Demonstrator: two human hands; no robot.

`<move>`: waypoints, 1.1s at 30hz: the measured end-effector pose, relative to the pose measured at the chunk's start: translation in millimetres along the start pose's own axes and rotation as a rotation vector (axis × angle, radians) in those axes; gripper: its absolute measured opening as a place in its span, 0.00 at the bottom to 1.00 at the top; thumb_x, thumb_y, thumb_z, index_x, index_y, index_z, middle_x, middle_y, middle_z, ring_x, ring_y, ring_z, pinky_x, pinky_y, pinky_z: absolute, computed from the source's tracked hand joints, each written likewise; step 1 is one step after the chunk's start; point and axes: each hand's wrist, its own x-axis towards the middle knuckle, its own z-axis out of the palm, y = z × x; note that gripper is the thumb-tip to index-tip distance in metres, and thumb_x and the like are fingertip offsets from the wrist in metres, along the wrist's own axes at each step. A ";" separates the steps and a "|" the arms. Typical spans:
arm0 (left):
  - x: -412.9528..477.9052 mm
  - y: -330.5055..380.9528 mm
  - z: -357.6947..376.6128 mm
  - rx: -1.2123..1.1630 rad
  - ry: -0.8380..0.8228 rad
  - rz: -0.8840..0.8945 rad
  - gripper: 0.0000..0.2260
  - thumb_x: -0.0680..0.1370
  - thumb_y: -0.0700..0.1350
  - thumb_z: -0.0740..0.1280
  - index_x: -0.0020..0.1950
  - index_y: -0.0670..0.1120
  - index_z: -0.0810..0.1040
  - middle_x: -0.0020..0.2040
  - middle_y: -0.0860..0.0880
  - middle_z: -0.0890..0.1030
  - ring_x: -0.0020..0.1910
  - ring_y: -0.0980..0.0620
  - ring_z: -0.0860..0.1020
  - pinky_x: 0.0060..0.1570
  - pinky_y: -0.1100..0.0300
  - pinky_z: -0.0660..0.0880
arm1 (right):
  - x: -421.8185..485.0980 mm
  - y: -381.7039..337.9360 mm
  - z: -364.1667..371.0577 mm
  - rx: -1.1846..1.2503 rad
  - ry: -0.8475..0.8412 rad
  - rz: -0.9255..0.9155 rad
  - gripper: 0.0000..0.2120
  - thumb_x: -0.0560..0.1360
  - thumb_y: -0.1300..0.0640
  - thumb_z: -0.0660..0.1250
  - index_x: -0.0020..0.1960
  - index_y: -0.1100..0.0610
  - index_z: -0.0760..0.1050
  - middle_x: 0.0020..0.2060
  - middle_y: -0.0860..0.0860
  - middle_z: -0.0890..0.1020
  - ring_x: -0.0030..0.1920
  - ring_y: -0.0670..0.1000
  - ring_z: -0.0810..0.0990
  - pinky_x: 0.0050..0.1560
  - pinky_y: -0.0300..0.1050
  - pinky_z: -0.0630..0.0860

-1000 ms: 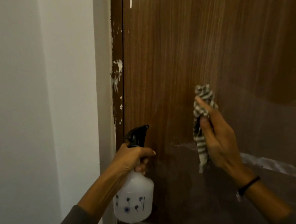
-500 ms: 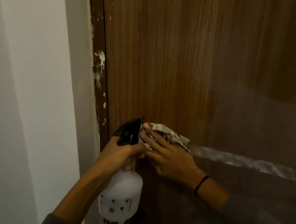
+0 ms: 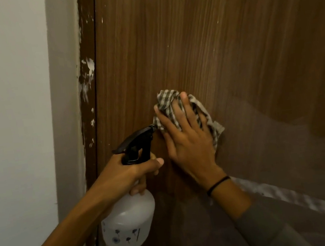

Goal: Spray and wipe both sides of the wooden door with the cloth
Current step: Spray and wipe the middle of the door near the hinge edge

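So the right hand (image 3: 189,146) is flat against the wooden door (image 3: 209,44), fingers stretched out straight and spread, pressing the cloth (image 3: 164,99) onto the wood. It isn't clutching it, just a palm-down press. The cloth is a grey striped rag, bunched up under the fingers. It pokes out past the fingertips at 12 o'clock and hangs out from under the hand at 3 o'clock. All of this sits pretty much dead centre of the view, on the door face not far from its edge.

The left hand (image 3: 127,175) is at 7 o'clock from the cloth, wrapped round the neck of the spray bottle (image 3: 129,220), with fingers curled tight just under the black trigger head (image 3: 137,144). The nozzle points toward 2 o'clock and its tip is right next to the cloth's lower-left corner, maybe touching, can't say for sure. The bottle body is whitish plastic with little dark flower prints.

There's a thin black wristband (image 3: 217,184) on the right wrist. At 9 o'clock there's a dark door frame (image 3: 88,81) with white chipped patches, then a pale wall (image 3: 10,101).
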 end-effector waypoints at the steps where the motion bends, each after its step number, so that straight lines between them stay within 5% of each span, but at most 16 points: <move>1: -1.3 -1.0 0.7 0.000 0.005 0.000 0.07 0.78 0.42 0.71 0.46 0.38 0.77 0.26 0.50 0.77 0.21 0.56 0.67 0.31 0.55 0.70 | -13.5 -8.6 6.5 0.029 -0.007 -0.015 0.26 0.82 0.51 0.63 0.79 0.48 0.65 0.80 0.56 0.58 0.81 0.57 0.52 0.77 0.52 0.52; 7: 0.7 -6.7 7.6 0.012 0.002 -0.025 0.04 0.78 0.43 0.72 0.45 0.44 0.80 0.24 0.49 0.72 0.21 0.53 0.66 0.31 0.55 0.71 | -108.5 -32.7 36.5 0.124 -0.110 -0.288 0.28 0.80 0.49 0.60 0.78 0.50 0.59 0.79 0.54 0.60 0.82 0.53 0.43 0.67 0.49 0.64; 10: 3.5 -6.9 13.9 0.051 -0.010 -0.050 0.08 0.78 0.44 0.72 0.48 0.39 0.80 0.26 0.46 0.73 0.21 0.52 0.67 0.30 0.56 0.71 | -125.7 -20.6 29.0 0.058 -0.221 -0.299 0.31 0.77 0.50 0.63 0.79 0.49 0.61 0.80 0.52 0.58 0.82 0.54 0.44 0.66 0.52 0.64; 13: 1.6 -9.6 13.9 0.065 -0.027 -0.052 0.09 0.79 0.42 0.71 0.49 0.36 0.78 0.29 0.49 0.78 0.22 0.53 0.67 0.29 0.56 0.71 | -153.8 8.6 9.7 -0.001 -0.263 -0.227 0.24 0.77 0.50 0.66 0.73 0.48 0.72 0.80 0.53 0.60 0.81 0.54 0.55 0.71 0.52 0.60; 16: -8.3 -12.1 8.1 0.052 -0.016 -0.053 0.07 0.78 0.42 0.71 0.48 0.38 0.79 0.34 0.50 0.81 0.22 0.54 0.67 0.29 0.57 0.71 | -199.6 45.8 -4.7 -0.042 -0.294 -0.087 0.18 0.79 0.50 0.63 0.68 0.49 0.78 0.78 0.54 0.63 0.81 0.54 0.54 0.73 0.54 0.58; 23: -34.8 -28.3 -5.5 0.019 0.008 -0.100 0.11 0.75 0.46 0.72 0.48 0.38 0.79 0.32 0.51 0.80 0.22 0.55 0.67 0.29 0.60 0.71 | -186.1 -0.8 -7.9 0.070 -0.261 0.229 0.29 0.80 0.54 0.63 0.80 0.50 0.62 0.80 0.56 0.58 0.82 0.59 0.48 0.75 0.59 0.59; 26: -35.3 -33.0 1.8 0.013 0.016 -0.127 0.11 0.75 0.45 0.72 0.49 0.38 0.79 0.32 0.50 0.80 0.21 0.55 0.67 0.28 0.59 0.71 | -149.6 -27.6 5.6 0.164 -0.281 0.091 0.27 0.79 0.54 0.65 0.78 0.50 0.67 0.80 0.55 0.58 0.82 0.56 0.44 0.70 0.61 0.67; 30: -32.3 -32.9 20.0 0.019 -0.002 -0.121 0.07 0.78 0.41 0.71 0.52 0.39 0.79 0.25 0.50 0.77 0.20 0.55 0.66 0.28 0.58 0.70 | -131.5 -25.3 3.3 0.177 -0.303 -0.096 0.24 0.81 0.51 0.63 0.76 0.49 0.68 0.81 0.51 0.57 0.82 0.52 0.51 0.68 0.54 0.69; 33: -31.5 -31.8 25.4 -0.017 -0.009 -0.116 0.12 0.76 0.43 0.73 0.51 0.35 0.78 0.35 0.38 0.80 0.21 0.52 0.66 0.28 0.57 0.71 | -149.4 7.7 -6.3 0.133 -0.285 -0.081 0.22 0.79 0.52 0.64 0.73 0.49 0.71 0.80 0.51 0.56 0.82 0.53 0.52 0.68 0.54 0.65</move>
